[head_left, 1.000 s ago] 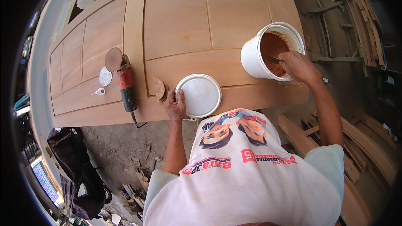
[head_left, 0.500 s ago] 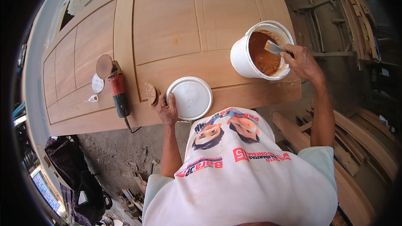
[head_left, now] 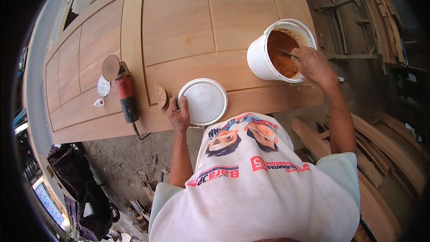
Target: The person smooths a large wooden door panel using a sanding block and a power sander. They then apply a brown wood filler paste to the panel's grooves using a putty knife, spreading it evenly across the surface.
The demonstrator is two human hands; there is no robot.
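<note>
One left hand (head_left: 179,117) is gripping one round white plastic lid (head_left: 203,102) at its eight o'clock, at the near edge of one brown panelled wooden board (head_left: 179,29). At nine o'clock from the lid, one red-and-black angle grinder (head_left: 126,94) is lying. At two o'clock, one right hand (head_left: 316,66) is gripping one thin metal scraper (head_left: 285,53), which is reaching inside one white cylindrical plastic bucket (head_left: 260,60) of lumpy orange-brown paste (head_left: 278,42). Smooth, grooved wood is spreading openly toward twelve.
</note>
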